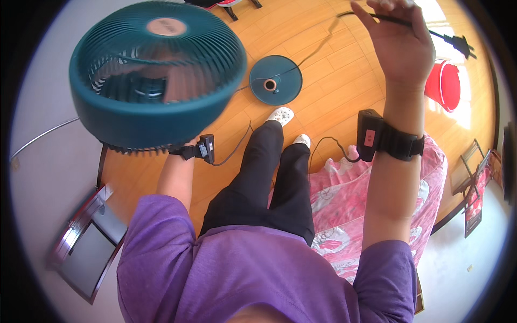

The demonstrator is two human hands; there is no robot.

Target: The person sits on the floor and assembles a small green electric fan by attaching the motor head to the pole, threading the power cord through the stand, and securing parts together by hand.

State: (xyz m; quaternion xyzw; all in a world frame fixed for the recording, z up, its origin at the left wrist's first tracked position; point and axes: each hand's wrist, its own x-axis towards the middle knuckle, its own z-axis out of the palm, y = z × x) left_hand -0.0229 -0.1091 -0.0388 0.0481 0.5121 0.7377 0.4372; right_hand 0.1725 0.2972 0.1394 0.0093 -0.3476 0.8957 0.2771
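Note:
A dark teal fan head (215, 116) with a round ribbed grille and a copper-coloured centre disc is held up at the upper left. My left hand (192, 142) supports it from behind; the fan hides nearly all its fingers. At the upper right my raised right hand (401, 51) has its fingers curled around a black power cord (385, 19). The two-pin plug (461, 46) sticks out to the right of that hand. From its other side the cord droops back toward the fan. A round teal fan base (288, 91) with a copper-ringed centre lies on the wooden floor.
A bed or seat with a pink patterned cover (339, 199) stands close by my right leg. Farther right are a red bucket (442, 86) and a folding rack (474, 188). Black wrist-strap devices (371, 134) with thin cables are on both forearms. A metal-framed door (89, 242) is at the left.

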